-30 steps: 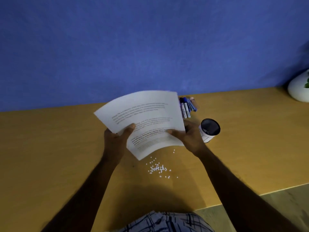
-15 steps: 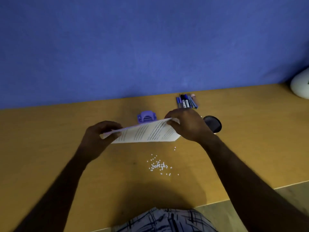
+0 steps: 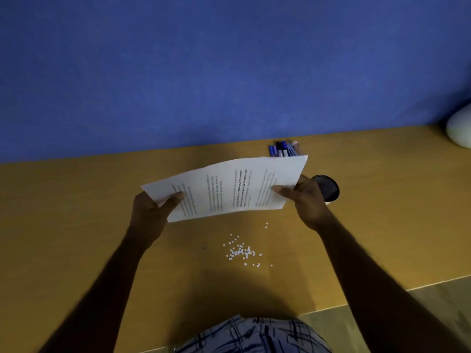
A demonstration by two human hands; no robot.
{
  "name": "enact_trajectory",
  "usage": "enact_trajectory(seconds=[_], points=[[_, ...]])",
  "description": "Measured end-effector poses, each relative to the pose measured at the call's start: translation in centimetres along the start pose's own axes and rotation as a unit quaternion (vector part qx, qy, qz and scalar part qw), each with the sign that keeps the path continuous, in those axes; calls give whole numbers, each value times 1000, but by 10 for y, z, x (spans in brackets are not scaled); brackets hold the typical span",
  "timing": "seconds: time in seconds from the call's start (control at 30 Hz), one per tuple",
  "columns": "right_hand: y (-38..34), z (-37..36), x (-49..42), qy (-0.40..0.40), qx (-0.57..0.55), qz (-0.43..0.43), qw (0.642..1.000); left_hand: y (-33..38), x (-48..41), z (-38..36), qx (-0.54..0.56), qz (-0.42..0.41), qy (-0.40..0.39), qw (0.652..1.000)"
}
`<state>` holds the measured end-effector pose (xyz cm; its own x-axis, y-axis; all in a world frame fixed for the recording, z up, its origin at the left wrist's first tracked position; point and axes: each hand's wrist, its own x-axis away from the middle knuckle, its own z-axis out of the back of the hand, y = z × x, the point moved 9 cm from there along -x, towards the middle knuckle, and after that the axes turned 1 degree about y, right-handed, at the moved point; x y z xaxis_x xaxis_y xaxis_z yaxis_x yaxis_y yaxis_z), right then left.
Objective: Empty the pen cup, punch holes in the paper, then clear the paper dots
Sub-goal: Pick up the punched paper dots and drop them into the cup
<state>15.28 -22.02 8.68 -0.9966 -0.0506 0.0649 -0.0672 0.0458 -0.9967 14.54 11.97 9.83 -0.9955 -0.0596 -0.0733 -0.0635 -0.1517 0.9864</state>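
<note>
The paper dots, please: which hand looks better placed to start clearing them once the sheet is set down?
Probably the right hand: the paper dots trail toward its side and the pen cup sits just beside it. The left hand also grips the paper, farther off.

Person wore a pale checked garment (image 3: pixel 254 335): dark crossing lines on grey-white cloth. Arms were bare from left hand (image 3: pixel 150 215) and right hand (image 3: pixel 309 202) to frame edge.

Above table (image 3: pixel 76 225), paper (image 3: pixel 229 189) hung between hands: left hand (image 3: pixel 150 212) pinched left end, right hand (image 3: pixel 308 200) right end. On table, nearer than paper, lay paper dots (image 3: pixel 240 252). Behind paper, by wall, lay pens (image 3: pixel 284 150). Beside right hand, on its right, was pen cup (image 3: pixel 328 191).
</note>
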Motion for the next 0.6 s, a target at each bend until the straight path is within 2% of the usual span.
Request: enact_trajectory(seconds=[0.07,0.17,0.23,0.37,0.47,0.6], points=[[7,2,1,37,-11,10,999,-8,0,-5,4,16,4,1000],[17,4,3,49,-26,26,998,-18,-1,-13,13,29,9,999],[30,8,2,69,-17,6,997,-28,0,-18,23,47,1,999],[56,12,4,117,52,-40,991,-48,2,-20,-25,68,15,997],[50,9,3,121,33,-30,992,-43,1,-21,-13,68,46,997],[45,7,2,115,17,-21,993,-41,0,-29,-61,78,8,995]])
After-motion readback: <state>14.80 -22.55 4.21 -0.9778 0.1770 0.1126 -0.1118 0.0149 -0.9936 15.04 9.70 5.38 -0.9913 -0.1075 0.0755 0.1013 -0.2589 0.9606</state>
